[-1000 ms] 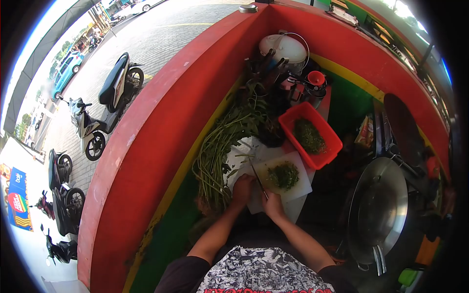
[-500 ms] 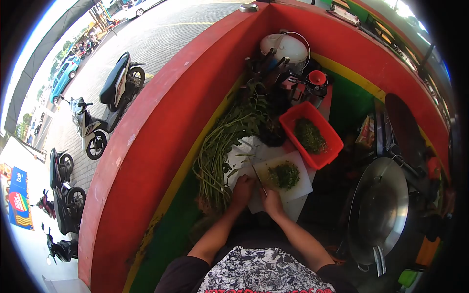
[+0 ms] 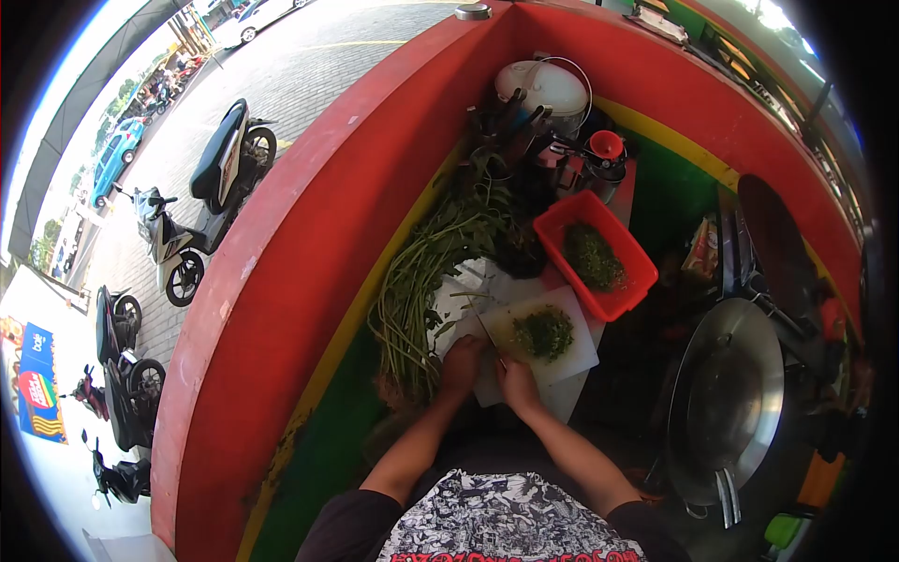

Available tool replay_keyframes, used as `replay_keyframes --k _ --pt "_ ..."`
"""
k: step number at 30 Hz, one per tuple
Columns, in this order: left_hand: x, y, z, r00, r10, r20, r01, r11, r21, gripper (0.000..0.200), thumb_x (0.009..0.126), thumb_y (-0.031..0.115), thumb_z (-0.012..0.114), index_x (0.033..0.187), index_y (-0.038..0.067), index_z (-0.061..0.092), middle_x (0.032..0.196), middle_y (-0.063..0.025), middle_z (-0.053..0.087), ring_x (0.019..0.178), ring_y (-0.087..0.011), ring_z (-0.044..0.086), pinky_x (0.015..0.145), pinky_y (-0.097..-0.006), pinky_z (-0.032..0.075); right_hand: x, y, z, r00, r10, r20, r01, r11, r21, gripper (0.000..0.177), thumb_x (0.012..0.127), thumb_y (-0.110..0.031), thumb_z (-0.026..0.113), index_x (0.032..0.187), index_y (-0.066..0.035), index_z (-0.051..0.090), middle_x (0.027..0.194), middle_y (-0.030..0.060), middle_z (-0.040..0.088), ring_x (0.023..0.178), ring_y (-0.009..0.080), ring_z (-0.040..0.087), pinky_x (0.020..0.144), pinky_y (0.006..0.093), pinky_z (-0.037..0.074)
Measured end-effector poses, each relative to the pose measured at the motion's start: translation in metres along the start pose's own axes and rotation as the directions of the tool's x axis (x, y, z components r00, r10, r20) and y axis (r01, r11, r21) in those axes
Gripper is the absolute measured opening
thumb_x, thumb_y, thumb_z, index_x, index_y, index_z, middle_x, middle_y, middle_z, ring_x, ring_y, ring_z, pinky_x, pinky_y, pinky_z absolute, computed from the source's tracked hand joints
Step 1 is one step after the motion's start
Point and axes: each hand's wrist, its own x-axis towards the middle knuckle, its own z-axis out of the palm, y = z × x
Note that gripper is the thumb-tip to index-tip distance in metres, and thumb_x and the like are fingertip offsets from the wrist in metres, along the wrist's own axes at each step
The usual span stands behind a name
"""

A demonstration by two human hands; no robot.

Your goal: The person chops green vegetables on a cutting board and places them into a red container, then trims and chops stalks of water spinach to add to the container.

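A white cutting board (image 3: 579, 356) lies in front of me with a heap of chopped greens (image 3: 543, 334) on it. My right hand (image 3: 515, 382) is closed round the handle of a knife (image 3: 488, 332), whose thin blade points away from me along the board's left edge. Just left of the blade is my left hand (image 3: 462, 362), its fingers curled; what they hold, if anything, is hidden. Beyond that hand, a big bunch of long green stalks with leaves (image 3: 412, 281) spreads along the left side. Behind the board stands a red plastic basin (image 3: 641, 245) with more chopped greens inside.
A large wok (image 3: 726, 403) sits at the right. A white lidded pot (image 3: 548, 89) and a red funnel (image 3: 607, 144) stand at the back. The red wall (image 3: 281, 262) curves round the left and far sides, with parked motorbikes (image 3: 220, 178) outside.
The knife and my right hand have shifted slightly left, closer to my left hand. The chopped greens look the same.
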Motion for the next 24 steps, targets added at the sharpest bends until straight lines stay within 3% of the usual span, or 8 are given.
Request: replay_keyframes --k 2,9,15,17,21,23,24 --pt "-0.001 -0.003 0.001 1.000 0.017 -0.002 -0.017 0.999 0.027 0.034 0.087 0.007 0.059 0.116 0.010 0.078 0.107 -0.0124 0.071 0.106 -0.0333 0.070 0.091 -0.0440 0.059 0.002 -0.006 -0.001 0.998 -0.025 -0.056 0.026 1.000 0.016 0.029 0.101 -0.010 0.065 0.126 0.003 0.072 0.095 0.0320 0.072 0.091 0.0496 0.071 0.079 0.0527 0.056" --pt "-0.003 -0.004 0.004 1.000 0.011 -0.014 -0.011 1.000 0.007 0.032 0.089 0.010 0.060 0.116 0.011 0.077 0.107 -0.0124 0.070 0.106 -0.0335 0.070 0.091 -0.0445 0.059 -0.034 -0.014 -0.017 0.999 -0.016 -0.035 0.016 1.000 -0.008 0.021 0.100 -0.010 0.064 0.116 0.002 0.072 0.087 0.0319 0.070 0.084 0.0511 0.070 0.074 0.0580 0.055" --pt "-0.002 0.003 -0.001 0.999 -0.032 0.035 0.032 0.999 0.021 0.029 0.091 0.010 0.059 0.115 0.010 0.075 0.108 -0.0139 0.069 0.106 -0.0344 0.070 0.092 -0.0454 0.059 -0.008 0.005 0.005 0.999 -0.031 -0.018 0.029 0.996 -0.081 0.021 0.103 -0.016 0.061 0.110 0.001 0.072 0.087 0.0311 0.070 0.085 0.0508 0.070 0.075 0.0586 0.055" --pt "-0.005 0.000 0.005 0.999 -0.032 0.021 0.032 0.999 0.011 0.030 0.091 0.009 0.058 0.117 0.009 0.074 0.111 -0.0155 0.069 0.108 -0.0356 0.070 0.093 -0.0455 0.058 0.003 -0.005 0.006 1.000 0.007 0.001 -0.007 1.000 -0.016 0.031 0.100 -0.012 0.064 0.128 0.001 0.070 0.095 0.0310 0.071 0.093 0.0511 0.069 0.080 0.0562 0.055" --pt "-0.006 -0.006 0.002 0.999 -0.031 0.031 0.030 0.999 0.019 0.032 0.092 0.008 0.057 0.120 0.008 0.073 0.114 -0.0163 0.068 0.110 -0.0367 0.069 0.095 -0.0457 0.058 -0.008 -0.005 0.000 1.000 -0.021 -0.014 0.021 1.000 0.001 0.031 0.100 -0.011 0.065 0.128 0.002 0.070 0.096 0.0306 0.072 0.094 0.0514 0.069 0.081 0.0555 0.055" --pt "-0.005 -0.001 -0.001 0.998 -0.039 0.044 0.040 0.999 -0.021 0.033 0.092 0.006 0.056 0.121 0.007 0.073 0.116 -0.0164 0.068 0.112 -0.0370 0.069 0.096 -0.0458 0.058 -0.026 -0.011 -0.012 0.993 -0.093 -0.076 0.095 0.995 0.013 0.021 0.102 -0.012 0.061 0.113 0.002 0.072 0.093 0.0326 0.070 0.092 0.0523 0.069 0.077 0.0582 0.054" --pt "-0.006 0.000 -0.002 0.998 -0.043 0.048 0.044 0.999 -0.028 0.033 0.092 0.006 0.056 0.121 0.007 0.073 0.116 -0.0164 0.068 0.112 -0.0370 0.069 0.096 -0.0458 0.058 -0.033 -0.012 -0.015 0.993 -0.088 -0.072 0.089 0.996 0.008 0.021 0.102 -0.012 0.061 0.113 0.002 0.072 0.093 0.0326 0.070 0.092 0.0523 0.069 0.077 0.0582 0.054"
